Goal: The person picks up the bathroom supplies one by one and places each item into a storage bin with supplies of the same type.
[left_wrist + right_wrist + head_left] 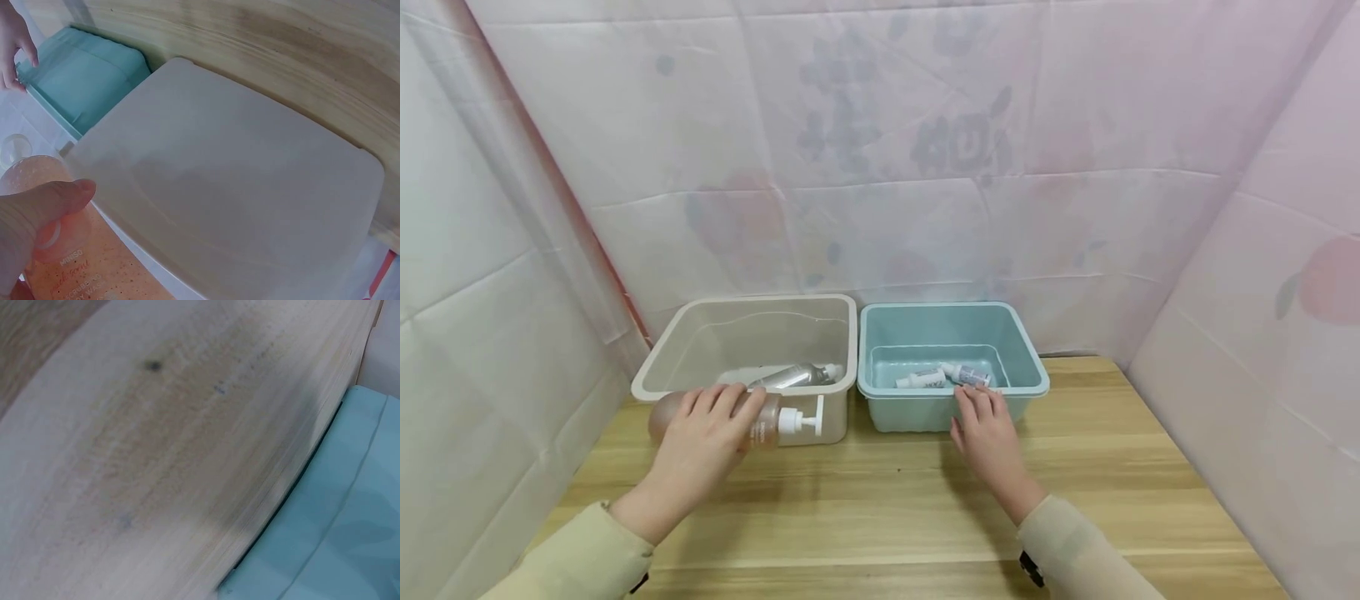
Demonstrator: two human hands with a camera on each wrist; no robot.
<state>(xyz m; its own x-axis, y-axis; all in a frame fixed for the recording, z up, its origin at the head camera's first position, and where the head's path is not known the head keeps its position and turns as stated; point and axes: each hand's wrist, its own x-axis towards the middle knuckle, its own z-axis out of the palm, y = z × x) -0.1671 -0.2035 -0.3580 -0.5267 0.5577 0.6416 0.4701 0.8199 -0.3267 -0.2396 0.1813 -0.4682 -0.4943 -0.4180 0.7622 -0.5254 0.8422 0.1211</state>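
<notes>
My left hand (703,437) grips a pump bottle (767,421) of peach-coloured body wash, lying sideways with its white pump pointing right. The bottle is at the front rim of the beige bin (838,417). In the left wrist view my thumb lies across the clear bottle (94,269), which has white lettering. My right hand (988,433) is at the front rim of the light-blue bin (902,412), fingertips at the rim. Inside that bin, just beyond the fingers, lie two small white bottles, one plain-capped (922,380) and one with a purplish label (967,375).
A clear bottle with a silvery look (793,377) lies inside the beige bin. Both bins stand side by side on a wooden table (880,517), close to the patterned cloth (910,167) behind. Cloth also hangs at the left and right.
</notes>
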